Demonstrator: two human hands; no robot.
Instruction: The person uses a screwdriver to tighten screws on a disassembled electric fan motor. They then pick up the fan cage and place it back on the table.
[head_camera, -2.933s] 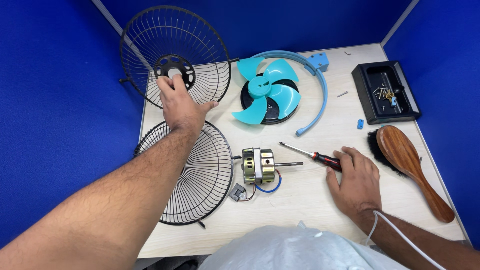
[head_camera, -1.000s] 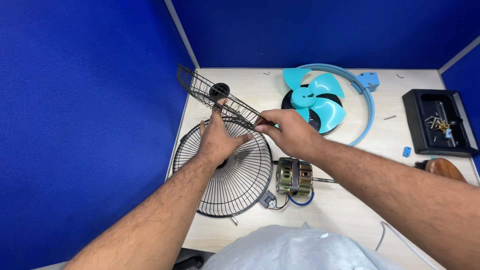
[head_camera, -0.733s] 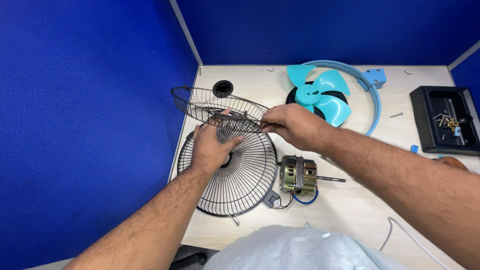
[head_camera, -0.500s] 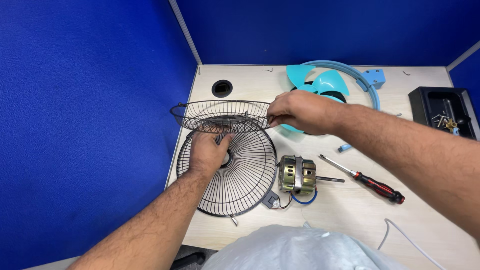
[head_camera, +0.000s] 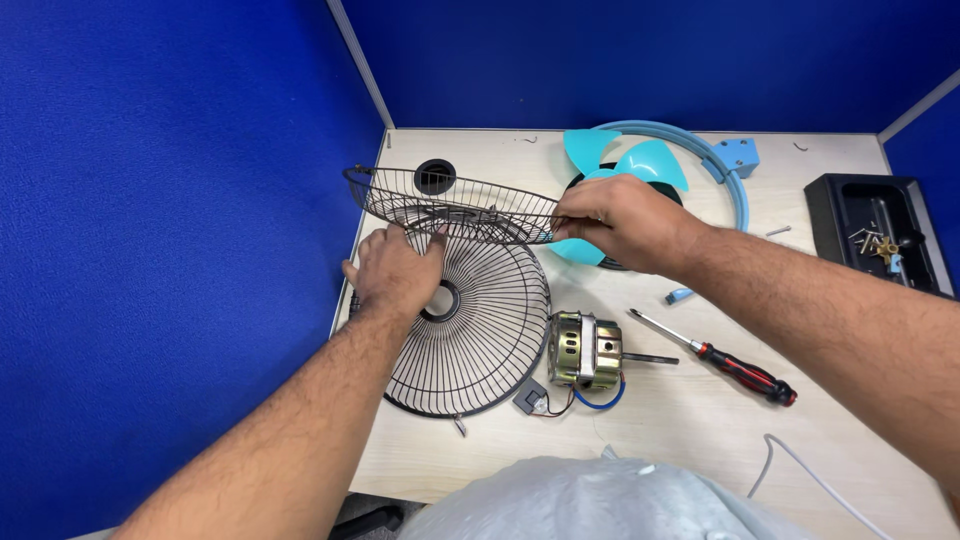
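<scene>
A black wire fan guard (head_camera: 450, 205) hangs nearly level above the desk, held by both hands. My left hand (head_camera: 395, 270) grips its near rim from below. My right hand (head_camera: 615, 220) pinches its right rim. Under it a second black wire guard (head_camera: 470, 345) lies flat on the desk. To the right of that guard sits a brass-coloured fan motor (head_camera: 585, 350) with blue and red wires.
A light blue fan blade (head_camera: 640, 165) with a blue ring lies at the back. A red-and-black screwdriver (head_camera: 720, 357) lies right of the motor. A black tray (head_camera: 875, 240) with small parts stands at the right edge. Blue partition walls enclose the desk; a round cable hole (head_camera: 434, 176) lies at the back left.
The upper guard was lifted off the desk at the back left and turned from tilted to nearly level over the flat guard. My right hand left the screwdriver and took the rim.
</scene>
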